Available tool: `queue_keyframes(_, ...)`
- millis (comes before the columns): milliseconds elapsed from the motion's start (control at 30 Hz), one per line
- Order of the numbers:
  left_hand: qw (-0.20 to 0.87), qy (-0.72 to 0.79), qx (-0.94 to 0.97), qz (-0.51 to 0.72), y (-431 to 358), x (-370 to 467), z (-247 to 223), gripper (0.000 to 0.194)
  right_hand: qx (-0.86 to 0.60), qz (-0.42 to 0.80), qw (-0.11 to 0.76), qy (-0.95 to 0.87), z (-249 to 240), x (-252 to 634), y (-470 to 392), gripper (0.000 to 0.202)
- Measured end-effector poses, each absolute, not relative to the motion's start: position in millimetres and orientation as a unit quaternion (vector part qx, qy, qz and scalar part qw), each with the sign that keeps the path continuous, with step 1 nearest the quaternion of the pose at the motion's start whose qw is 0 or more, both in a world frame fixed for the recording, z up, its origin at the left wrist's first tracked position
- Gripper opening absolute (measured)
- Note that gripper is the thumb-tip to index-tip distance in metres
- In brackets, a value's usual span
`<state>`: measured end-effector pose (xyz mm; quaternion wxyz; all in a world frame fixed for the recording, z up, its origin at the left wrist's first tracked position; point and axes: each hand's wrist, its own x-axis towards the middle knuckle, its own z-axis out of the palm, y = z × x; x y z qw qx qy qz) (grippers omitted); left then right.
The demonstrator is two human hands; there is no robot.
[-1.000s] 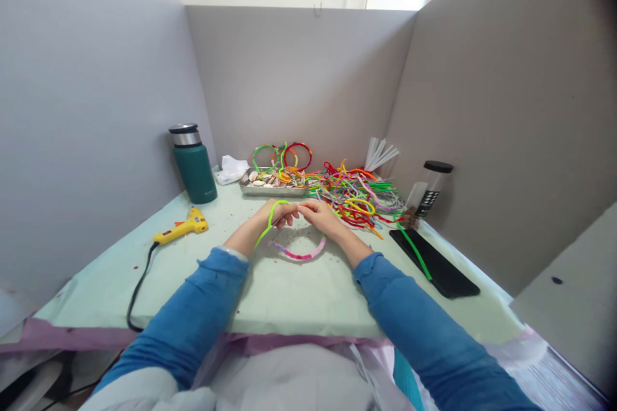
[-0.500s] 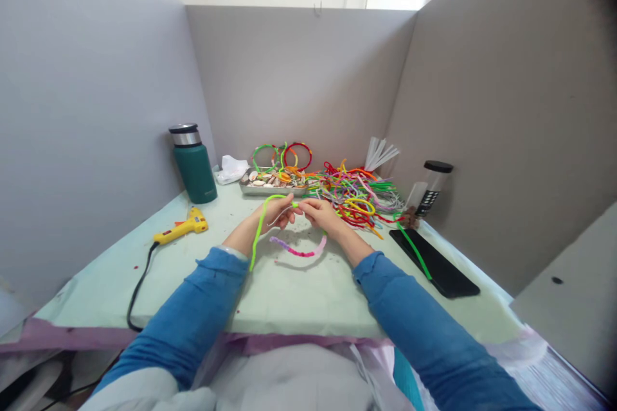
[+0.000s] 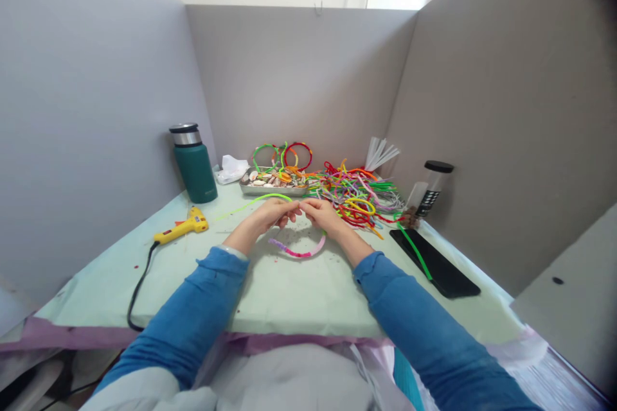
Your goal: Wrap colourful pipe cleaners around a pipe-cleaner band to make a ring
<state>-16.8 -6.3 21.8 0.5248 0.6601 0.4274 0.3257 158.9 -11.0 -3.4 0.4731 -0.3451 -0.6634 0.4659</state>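
Over the middle of the table, my left hand (image 3: 274, 213) and my right hand (image 3: 319, 210) meet fingertip to fingertip. Between my left thumb and fingers is a lime-green pipe cleaner (image 3: 272, 196); its loose end arcs away to the left and is smeared by motion. My right hand pinches a curved hoop wrapped in pink, magenta and purple fuzzy stem (image 3: 303, 255), which hangs below the hands. A thin bare part of the hoop runs up toward my left fingers. The spot where green stem and hoop meet is hidden by my fingertips.
A shell-filled metal tray (image 3: 274, 191) with wrapped hoops (image 3: 297, 144) stands behind. Right of it lies a heap of coloured pipe cleaners (image 3: 357, 189). A yellow glue gun (image 3: 186, 226) and green bottle (image 3: 194, 167) are left; a black phone-like slab (image 3: 448, 276) and clear jar (image 3: 429, 192) right.
The green pipe cleaner's loose end has swung up and out to the left from where it hung over my left wrist. My left fingers have closed in against the right ones.
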Motion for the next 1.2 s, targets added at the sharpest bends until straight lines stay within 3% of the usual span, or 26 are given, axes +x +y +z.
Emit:
queue_keyframes(267,0.450,0.476,0.678,0.334,-7.3,-14.9,21.5,0.043,-0.374,0.439,0.473,-0.666,-4.2,158.4,-10.9,0.035)
queue_keyframes(733,0.579,0.444,0.601,0.326,-3.8,-16.4,22.6,0.024,-0.372,0.424,0.462,-0.684,-4.2,157.3,-11.4,0.036)
queue_keyframes(833,0.512,0.485,0.629,0.327,-5.6,-13.4,22.6,0.026,-0.379,0.421,0.462,-0.682,-5.5,157.2,-10.4,0.036)
queue_keyframes(1033,0.282,0.572,0.694,0.334,-12.4,-9.7,23.4,0.035,-0.408,0.438,0.474,-0.646,-5.1,155.1,-10.7,0.031)
queue_keyframes(1200,0.187,0.558,0.714,0.380,-10.6,-9.6,22.0,0.022,-0.429,0.462,0.479,-0.611,-2.6,154.5,-11.7,0.030)
